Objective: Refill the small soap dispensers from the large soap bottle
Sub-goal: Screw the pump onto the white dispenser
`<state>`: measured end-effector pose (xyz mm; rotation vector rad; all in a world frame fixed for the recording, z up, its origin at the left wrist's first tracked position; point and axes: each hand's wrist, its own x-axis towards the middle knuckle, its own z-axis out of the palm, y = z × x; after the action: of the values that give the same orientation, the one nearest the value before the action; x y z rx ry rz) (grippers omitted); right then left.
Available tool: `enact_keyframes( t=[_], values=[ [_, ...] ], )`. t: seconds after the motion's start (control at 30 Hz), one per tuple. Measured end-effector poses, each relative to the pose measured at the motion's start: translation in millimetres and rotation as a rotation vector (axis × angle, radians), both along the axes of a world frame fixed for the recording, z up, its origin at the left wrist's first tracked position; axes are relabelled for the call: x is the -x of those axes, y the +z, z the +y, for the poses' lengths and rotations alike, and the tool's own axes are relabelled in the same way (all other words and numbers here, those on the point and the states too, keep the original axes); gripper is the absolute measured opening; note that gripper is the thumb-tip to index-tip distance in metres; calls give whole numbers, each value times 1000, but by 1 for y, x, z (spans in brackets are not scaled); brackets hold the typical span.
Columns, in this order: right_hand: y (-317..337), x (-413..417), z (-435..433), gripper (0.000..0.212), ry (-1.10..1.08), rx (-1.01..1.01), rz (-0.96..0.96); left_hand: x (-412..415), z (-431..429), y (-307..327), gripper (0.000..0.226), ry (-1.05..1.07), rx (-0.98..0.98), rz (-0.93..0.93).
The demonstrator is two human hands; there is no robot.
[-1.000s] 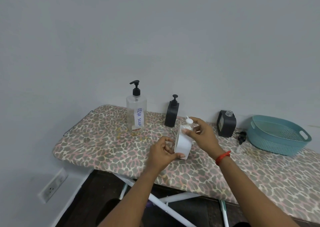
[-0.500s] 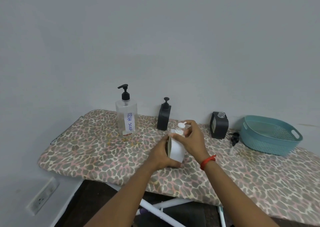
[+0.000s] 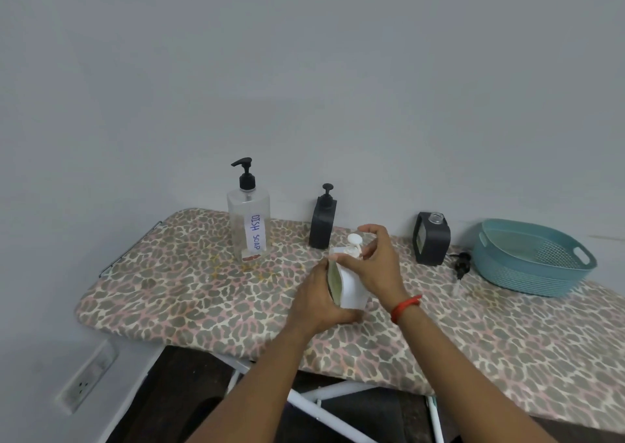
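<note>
White dispenser (image 3: 351, 287): upright, mid ironing board (image 3: 189, 290), between both hands.
Left hand (image 3: 318, 302): fingers wrapped round its body, bracing it.
Right hand (image 3: 380, 266): fingers curled round its pump neck, likely to unscrew.
Large soap bottle (image 3: 249, 226): behind, left, untouched.

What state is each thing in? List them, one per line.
Dish soap bottle: upright, pump on.
Left black dispenser: upright, pump on.
Right black dispenser: upright, pump off.
Loose pump: lying down, detached.
White dispenser: pump on, gripped by left hand and right hand.
</note>
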<state>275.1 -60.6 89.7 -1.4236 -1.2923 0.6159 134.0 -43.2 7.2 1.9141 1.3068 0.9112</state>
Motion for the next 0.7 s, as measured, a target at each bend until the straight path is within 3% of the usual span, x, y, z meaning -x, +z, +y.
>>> enact_keyframes(
  t=[0.13,0.27,0.33,0.47,0.6,0.7],
  values=[
    [-10,14,-2,76,-47,-57,43,1,0,1,119,9,-5,15],
    [1,-23,1,53,259,89,8,1,2,1,125,-7,-5,22],
    [3,-37,1,56,340,136,57,0,3,0,129,-11,10,26],
    [6,-23,0,65,188,58,-22,1,2,0,129,-13,10,24],
    [-2,10,1,57,-84,-57,-55,0,1,1,125,-3,27,6],
    [-3,9,5,52,-71,-32,-43,-1,1,1,127,-8,27,18]
  ],
)
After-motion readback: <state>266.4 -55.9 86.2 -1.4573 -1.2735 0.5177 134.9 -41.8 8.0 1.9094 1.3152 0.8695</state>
